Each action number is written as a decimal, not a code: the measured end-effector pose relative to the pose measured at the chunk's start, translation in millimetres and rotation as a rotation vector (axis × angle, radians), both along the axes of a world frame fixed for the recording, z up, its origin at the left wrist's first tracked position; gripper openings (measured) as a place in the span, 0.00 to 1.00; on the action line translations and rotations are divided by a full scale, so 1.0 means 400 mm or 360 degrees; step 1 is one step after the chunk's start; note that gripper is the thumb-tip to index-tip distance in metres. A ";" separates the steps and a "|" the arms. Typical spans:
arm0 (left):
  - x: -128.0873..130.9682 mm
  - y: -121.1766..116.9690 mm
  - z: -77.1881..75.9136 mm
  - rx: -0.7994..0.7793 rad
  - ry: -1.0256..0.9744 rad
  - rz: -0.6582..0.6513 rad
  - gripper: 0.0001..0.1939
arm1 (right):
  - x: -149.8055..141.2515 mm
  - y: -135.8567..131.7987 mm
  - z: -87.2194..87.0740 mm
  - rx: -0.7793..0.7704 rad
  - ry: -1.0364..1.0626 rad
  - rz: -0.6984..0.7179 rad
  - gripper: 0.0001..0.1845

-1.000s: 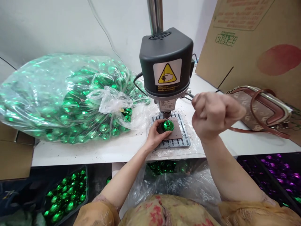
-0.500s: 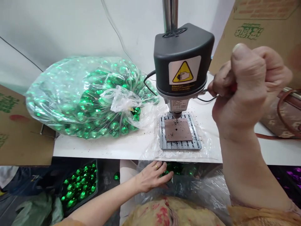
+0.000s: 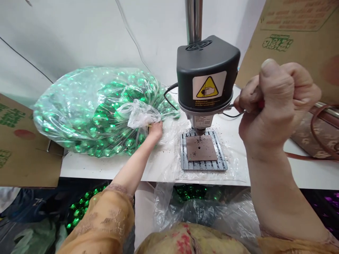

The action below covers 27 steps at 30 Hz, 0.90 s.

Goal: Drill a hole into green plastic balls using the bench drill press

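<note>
My right hand (image 3: 277, 98) is closed around the feed lever of the black bench drill press (image 3: 208, 58), at the machine's right side. Its chuck (image 3: 200, 131) hangs over a brown square board (image 3: 205, 153) with a hole in it. That board lies on the slotted metal base (image 3: 224, 166), among dark shavings. My left hand (image 3: 155, 130) reaches into the mouth of a big clear plastic bag (image 3: 66, 91) full of shiny green faceted balls (image 3: 129, 143). The fingers are hidden by the bag's crumpled neck.
Cardboard boxes stand at the left (image 3: 23, 151) and at the back right (image 3: 296, 21). Below the white table's edge (image 3: 106, 173), a crate of green balls (image 3: 76, 213) and more green balls (image 3: 190, 192) in plastic show. A patterned bag (image 3: 309, 135) sits at right.
My left hand has gone from over the green balls below the table edge up and left to the plastic bag's mouth. My right hand stays on the lever.
</note>
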<state>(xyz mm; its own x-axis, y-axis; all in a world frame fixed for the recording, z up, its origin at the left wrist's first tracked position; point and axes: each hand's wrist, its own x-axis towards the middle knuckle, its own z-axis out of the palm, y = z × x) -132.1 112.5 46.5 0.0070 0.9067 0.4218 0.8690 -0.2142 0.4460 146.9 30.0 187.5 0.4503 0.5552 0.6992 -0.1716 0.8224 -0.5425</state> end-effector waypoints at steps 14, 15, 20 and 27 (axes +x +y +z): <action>0.235 -0.257 -0.056 -0.0517 -0.1813 -0.0365 0.29 | -0.005 -0.004 0.000 0.0015 -0.0015 0.0015 0.21; 0.241 -0.256 -0.065 -0.0510 -0.1792 -0.0374 0.29 | -0.005 -0.002 -0.002 0.0028 -0.0014 0.0023 0.21; 0.253 -0.241 -0.097 -0.0460 -0.1699 -0.0434 0.28 | -0.006 -0.001 -0.005 0.0051 -0.0039 -0.0001 0.21; 0.265 -0.231 -0.116 -0.0424 -0.1510 -0.0562 0.30 | -0.003 -0.001 -0.005 0.0078 -0.0014 0.0051 0.21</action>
